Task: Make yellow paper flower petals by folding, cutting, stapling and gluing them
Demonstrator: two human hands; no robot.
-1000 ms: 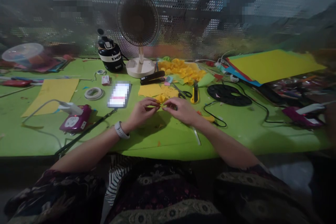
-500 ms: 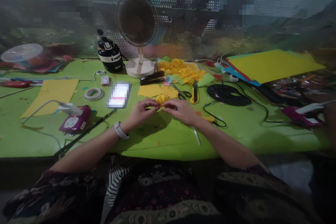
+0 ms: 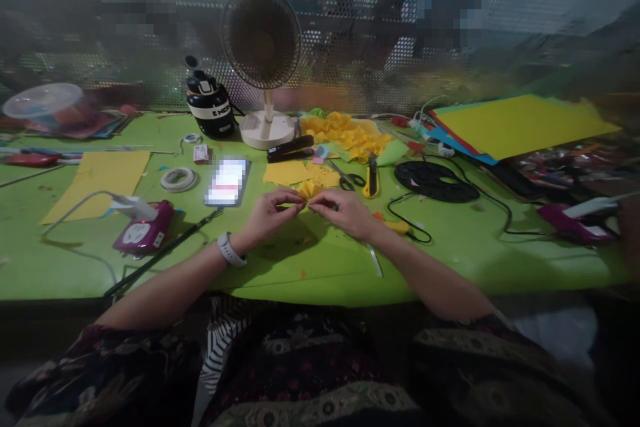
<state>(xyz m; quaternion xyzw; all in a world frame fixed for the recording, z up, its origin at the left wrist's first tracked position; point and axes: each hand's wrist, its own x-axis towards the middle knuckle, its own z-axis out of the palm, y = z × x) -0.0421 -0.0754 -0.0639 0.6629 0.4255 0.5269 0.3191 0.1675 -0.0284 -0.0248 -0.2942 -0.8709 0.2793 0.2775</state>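
Note:
My left hand (image 3: 269, 212) and my right hand (image 3: 344, 211) meet over the green table (image 3: 310, 260), fingers pinched together on a small folded yellow paper piece (image 3: 307, 190). The piece stands between my fingertips, just above the tabletop. A white watch sits on my left wrist. Behind my hands lie flat yellow paper sheets (image 3: 295, 173), scissors (image 3: 346, 177) and a yellow utility knife (image 3: 371, 179). A pile of crumpled yellow paper flowers (image 3: 347, 133) lies further back.
A phone (image 3: 227, 181), tape roll (image 3: 179, 178), stapler (image 3: 290, 147), desk fan (image 3: 263, 57) and black-white bottle (image 3: 211, 103) stand left of centre. A yellow sheet (image 3: 100, 180) and a purple device (image 3: 145, 230) lie left. Coloured paper stack (image 3: 520, 121) and a black disc (image 3: 436, 180) with cable lie right.
My hands have stayed in place; the fingers shifted slightly on the yellow paper piece, which now shows a little more above them.

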